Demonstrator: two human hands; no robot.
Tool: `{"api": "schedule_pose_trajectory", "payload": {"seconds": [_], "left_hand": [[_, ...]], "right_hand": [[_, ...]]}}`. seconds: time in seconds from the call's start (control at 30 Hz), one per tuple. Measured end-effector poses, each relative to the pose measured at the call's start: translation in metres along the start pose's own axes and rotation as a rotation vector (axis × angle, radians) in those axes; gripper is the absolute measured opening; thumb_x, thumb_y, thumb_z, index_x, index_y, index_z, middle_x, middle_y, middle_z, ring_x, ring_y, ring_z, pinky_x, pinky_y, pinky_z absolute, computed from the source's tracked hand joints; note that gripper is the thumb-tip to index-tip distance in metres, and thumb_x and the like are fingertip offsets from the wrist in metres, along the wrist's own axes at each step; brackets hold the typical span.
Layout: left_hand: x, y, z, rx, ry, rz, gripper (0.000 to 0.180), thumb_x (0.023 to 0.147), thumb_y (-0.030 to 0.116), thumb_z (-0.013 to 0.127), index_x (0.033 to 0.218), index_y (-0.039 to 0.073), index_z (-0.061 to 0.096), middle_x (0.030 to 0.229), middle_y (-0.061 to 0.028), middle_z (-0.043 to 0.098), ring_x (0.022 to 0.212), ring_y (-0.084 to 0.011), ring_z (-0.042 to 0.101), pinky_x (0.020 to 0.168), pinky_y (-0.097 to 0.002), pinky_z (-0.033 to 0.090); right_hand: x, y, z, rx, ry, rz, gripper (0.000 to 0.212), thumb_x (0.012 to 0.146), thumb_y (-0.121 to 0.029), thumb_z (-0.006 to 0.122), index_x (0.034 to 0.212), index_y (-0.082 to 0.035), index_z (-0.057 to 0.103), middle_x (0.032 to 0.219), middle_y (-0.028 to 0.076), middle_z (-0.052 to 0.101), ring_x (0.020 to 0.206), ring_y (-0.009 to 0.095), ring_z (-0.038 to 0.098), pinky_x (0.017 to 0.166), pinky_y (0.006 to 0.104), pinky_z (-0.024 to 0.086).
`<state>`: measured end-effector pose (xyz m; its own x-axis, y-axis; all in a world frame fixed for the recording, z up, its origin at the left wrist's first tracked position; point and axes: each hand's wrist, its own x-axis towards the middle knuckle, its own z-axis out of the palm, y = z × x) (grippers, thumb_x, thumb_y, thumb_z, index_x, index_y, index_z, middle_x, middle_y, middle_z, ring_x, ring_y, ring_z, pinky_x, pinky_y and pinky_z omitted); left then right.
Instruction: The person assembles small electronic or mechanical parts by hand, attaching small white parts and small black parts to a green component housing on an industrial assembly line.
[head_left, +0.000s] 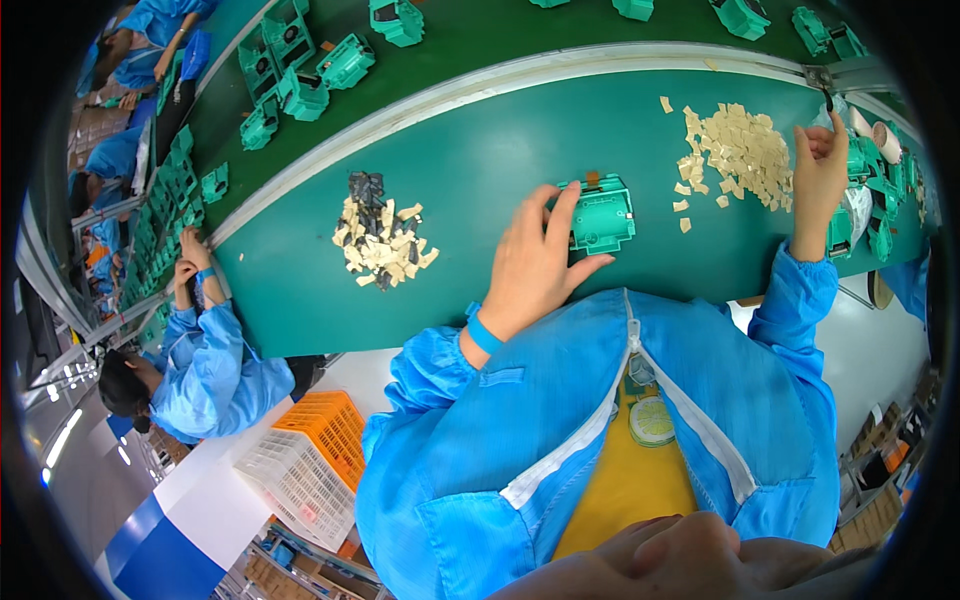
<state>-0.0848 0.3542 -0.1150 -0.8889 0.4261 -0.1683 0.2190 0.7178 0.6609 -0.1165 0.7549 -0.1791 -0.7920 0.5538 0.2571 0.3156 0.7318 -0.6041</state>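
A green plastic housing (604, 216) lies on the green worktable in front of me, with a small brown tab at its far edge. My left hand (530, 245) holds the housing by its left side, fingers on the edge and thumb at the near left corner. My right hand (822, 165) is raised at the far right with its fingers bent together, close to a thin black piece (829, 101) by the metal frame. What its fingertips hold, if anything, is too small to tell. Left of that hand spreads a pile of small beige pieces (745, 150).
A mixed heap of beige and black pieces (385, 240) lies left of centre. Beyond a pale rail (480, 88), green housings (347, 62) sit on a dark green belt. More housings (880, 190) crowd the right end. A co-worker (215, 370) sits at left, near stacked crates (300, 480).
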Motion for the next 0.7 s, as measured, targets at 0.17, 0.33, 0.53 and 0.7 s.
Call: {"api": "schedule_pose_trajectory", "payload": {"seconds": [0.17, 0.33, 0.53, 0.7], "left_hand": [[0.019, -0.002, 0.002, 0.013, 0.064, 0.299, 0.077, 0.073, 0.029, 0.09, 0.139, 0.007, 0.057, 0.144, -0.0155, 0.051, 0.125, -0.0373, 0.052, 0.104, -0.047, 0.047], [0.021, -0.002, 0.02, -0.043, 0.06, 0.282, 0.066, 0.076, 0.025, 0.088, 0.135, 0.007, 0.062, 0.146, -0.0105, 0.053, 0.127, -0.0366, 0.051, 0.107, -0.0462, 0.045], [0.02, -0.002, 0.019, -0.041, 0.033, 0.229, 0.061, 0.078, 0.019, 0.085, 0.134, 0.007, 0.062, 0.139, -0.01, 0.058, 0.124, -0.0359, 0.051, 0.106, -0.0446, 0.046], [0.021, -0.002, 0.021, -0.051, 0.04, 0.234, 0.061, 0.078, 0.019, 0.085, 0.133, 0.006, 0.062, 0.139, -0.0103, 0.057, 0.124, -0.036, 0.051, 0.105, -0.0447, 0.046]], "right_hand": [[0.0, -0.032, 0.002, 0.08, -0.062, 0.119, 0.061, 0.091, -0.019, 0.078, 0.144, -0.005, 0.053, 0.101, 0.007, 0.075, 0.08, 0.015, 0.066, 0.078, 0.0301, 0.056], [-0.009, -0.025, 0.007, 0.019, -0.1, -0.024, 0.058, 0.09, -0.01, 0.077, 0.143, -0.003, 0.055, 0.098, 0.007, 0.073, 0.078, 0.013, 0.065, 0.075, 0.028, 0.055], [-0.016, -0.029, 0.003, 0.276, -0.237, 0.187, 0.056, 0.09, -0.003, 0.075, 0.142, 0.0, 0.054, 0.095, 0.006, 0.074, 0.08, 0.011, 0.066, 0.076, 0.025, 0.054], [-0.014, -0.027, 0.002, 0.359, -0.255, 0.252, 0.061, 0.091, -0.003, 0.073, 0.147, -0.001, 0.049, 0.099, 0.007, 0.075, 0.086, 0.014, 0.069, 0.078, 0.0256, 0.054]]}}
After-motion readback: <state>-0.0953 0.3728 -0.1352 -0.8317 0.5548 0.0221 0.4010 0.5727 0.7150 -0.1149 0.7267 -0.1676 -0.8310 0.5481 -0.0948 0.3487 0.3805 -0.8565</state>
